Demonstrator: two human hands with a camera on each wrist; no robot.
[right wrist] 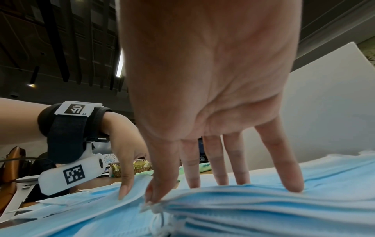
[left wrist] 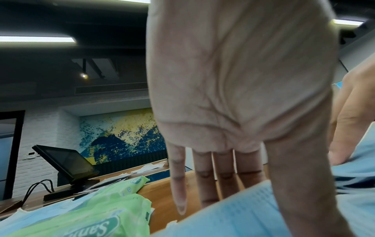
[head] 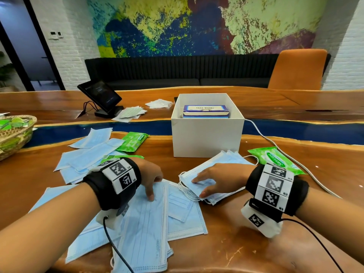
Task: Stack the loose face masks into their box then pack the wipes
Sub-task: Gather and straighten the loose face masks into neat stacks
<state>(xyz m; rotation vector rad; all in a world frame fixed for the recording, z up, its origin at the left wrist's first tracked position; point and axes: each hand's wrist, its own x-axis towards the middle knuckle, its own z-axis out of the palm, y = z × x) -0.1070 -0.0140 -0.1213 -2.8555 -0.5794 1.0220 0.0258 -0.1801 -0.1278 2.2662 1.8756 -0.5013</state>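
Your counter [head: 256,223] carries a white carton [head: 206,134] past its middle, and inside it sits the blue face mask box [head: 205,112], lid down as far as the head view shows, so by my reading none of the masks you are gathering has gone in yet. Most of the work is left: loose masks [head: 145,219] lie spread across the near edge of the counter, more lie fanned out toward the left edge, and only one gathered stack [head: 214,172] sits in front of the carton. The wipes are untouched too, in my judgement: one green wipes pack [head: 275,159] lies toward the right edge beside the carton, another wipes packet [head: 134,141] lies left of the carton, and a third shows just under your left wrist. Your right hand [head: 220,179] rests on the stack with fingers straight and spread on its top, while the thumb [right wrist: 156,189] hooks the near edge where the ear loops bunch; that grip is wide and pressing, not closed around it. Your left hand [head: 151,179] reaches down to the loose masks with its thumb lying on the top sheet and its fingers over the far edge; this grip is open, lifting nothing.
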